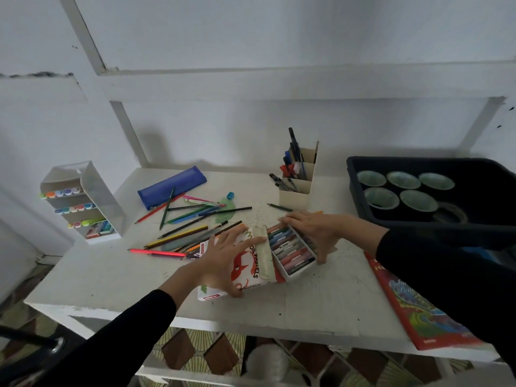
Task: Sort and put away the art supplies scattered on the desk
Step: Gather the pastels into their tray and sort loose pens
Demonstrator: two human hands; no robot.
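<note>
Left hand (pixel 223 258) lies splayed on the cardboard sleeve (pixel 252 277) of the oil pastel box, fingers straight, pressing down, nothing clenched; right hand (pixel 315 233) grips the pastel tray (pixel 293 252) from its right side, thumb at the near corner, fingers curled over the far corner. The tray sits partly out of the sleeve's right end, near centre of the desk (pixel 321 303); the sleeve's pale flap (pixel 265 255) lies open across the mouth.

Handling, as we judge it:
- the whole box is light; the sleeve is thin card, dents if squeezed and probably slides on the painted top, so we pin it flat rather than pinch it;
- the tray looks thin-walled and likely flexes; we hold it by the end walls or long edges, never on the sticks;
- pastels are soft and waxy, snap and smear easily, and sit loose in their slots; we keep the tray level or they spill;
- the flap may catch the tray edge going in; we'd keep it clear.

Loose pencils (pixel 190 227) lie scattered just to the far left of the box, the blue pencil case (pixel 173 185) beyond them, the pen holder (pixel 298 180) far right; pencils are light, stiff and prone to roll, so we'd bundle them mid-shaft.
</note>
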